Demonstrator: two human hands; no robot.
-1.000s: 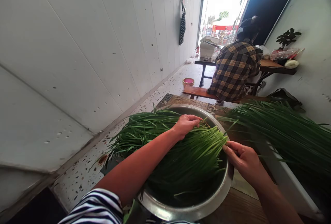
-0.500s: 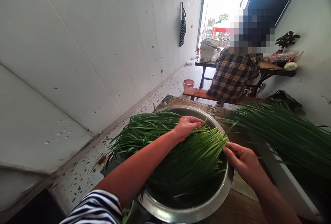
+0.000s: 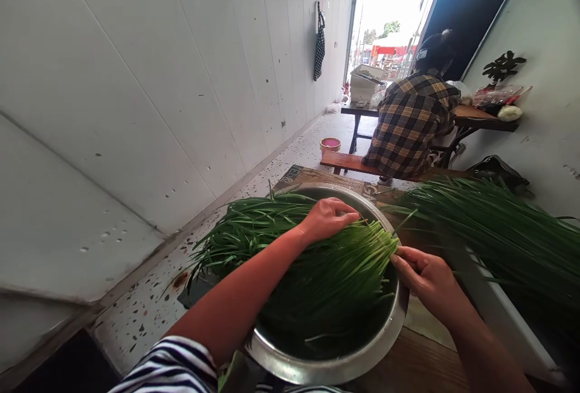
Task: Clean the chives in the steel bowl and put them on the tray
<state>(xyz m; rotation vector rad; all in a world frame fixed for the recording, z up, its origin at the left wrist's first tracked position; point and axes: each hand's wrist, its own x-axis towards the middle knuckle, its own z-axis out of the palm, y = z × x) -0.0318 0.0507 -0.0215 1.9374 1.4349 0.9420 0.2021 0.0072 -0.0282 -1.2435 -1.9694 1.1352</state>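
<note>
A large metal basin [image 3: 326,372] holds a thick heap of garlic chives [image 3: 348,260], their pale cut ends fanned towards the right rim and their dark leaves hanging over the left side. My left hand [image 3: 327,220] is over the heap, thumb and fingers pinched near the stem ends, where a thin brownish leaf [image 3: 363,219] shows at the fingertips. At the basin's right rim, my right hand [image 3: 421,272] pinches the stem ends of the chives between thumb and fingers.
More long chives [image 3: 493,230] lie in a white container [image 3: 507,308] on the right. Beyond the basin, a person in a plaid shirt [image 3: 410,121] sits on a wooden bench [image 3: 347,162] at a table. A pink-lined bucket [image 3: 330,144] stands on the floor; a white wall [image 3: 181,78] runs along the left.
My left hand has turned slightly, its fingers now lower over the stem ends. The right hand keeps nearly the same place and grip. The seated person looks much the same.
</note>
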